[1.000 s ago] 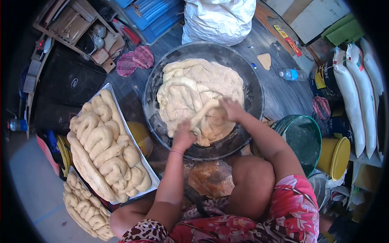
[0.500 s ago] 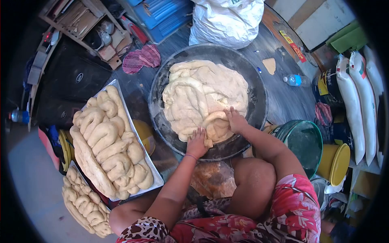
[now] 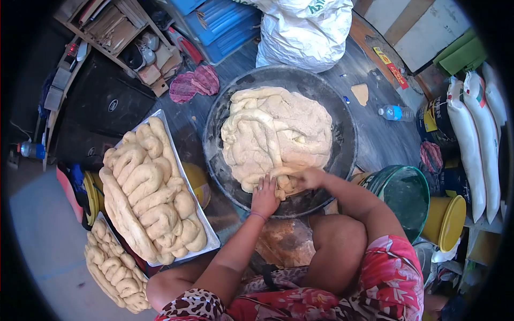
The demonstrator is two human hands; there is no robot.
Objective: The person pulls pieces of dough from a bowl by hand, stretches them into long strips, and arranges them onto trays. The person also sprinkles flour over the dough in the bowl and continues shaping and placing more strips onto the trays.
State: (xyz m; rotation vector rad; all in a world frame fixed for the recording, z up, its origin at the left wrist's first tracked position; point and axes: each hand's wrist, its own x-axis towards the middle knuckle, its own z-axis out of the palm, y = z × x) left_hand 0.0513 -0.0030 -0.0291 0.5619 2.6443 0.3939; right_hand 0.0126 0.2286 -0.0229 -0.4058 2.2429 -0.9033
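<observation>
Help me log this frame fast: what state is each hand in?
Left hand: open, flat on the pale lumpy dough mass in the round dark metal pan.
Right hand: curled over that dough; grip cannot be told.

place: cramped home bakery floor | evidence: dough pan point(image 3: 342, 128), twisted-dough tray point(image 3: 211, 235), flour sacks point(image 3: 471, 139), buckets point(image 3: 401, 195)

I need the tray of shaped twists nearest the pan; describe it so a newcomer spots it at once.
Find the big round dark pan holding the dough mass. Immediately left of it lies a white rectangular tray heaped with twists. Its twists are thicker than the smaller batch further down-left.
</observation>
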